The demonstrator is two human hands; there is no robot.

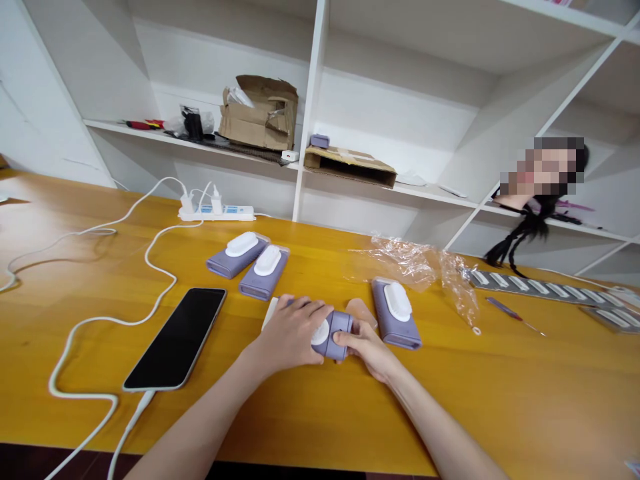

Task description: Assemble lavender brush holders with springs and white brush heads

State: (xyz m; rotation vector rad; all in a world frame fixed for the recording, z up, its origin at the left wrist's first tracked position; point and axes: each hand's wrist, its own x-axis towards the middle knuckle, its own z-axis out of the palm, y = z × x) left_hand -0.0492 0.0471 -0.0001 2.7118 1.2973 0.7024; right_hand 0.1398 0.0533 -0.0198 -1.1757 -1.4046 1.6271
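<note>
My left hand (293, 333) lies curled over a small purple case with a white oval pad (334, 329) on the yellow wooden table (320, 407). From the other side, my right hand (367, 347) pinches the case's right end between thumb and fingers. Both hands grip the same case. A like purple case (396, 313) lies just right of my hands. Two more purple cases (238, 255) (264, 271) lie side by side behind my left hand. A white flat piece (270, 312) peeks out under my left fingers.
A black phone (177, 337) on a white cable lies at the left. A white power strip (217, 212) sits at the table's back edge. Crumpled clear plastic (425, 263) and grey trays of white pads (540, 288) lie at the right. White shelves with cardboard boxes (260, 113) stand behind.
</note>
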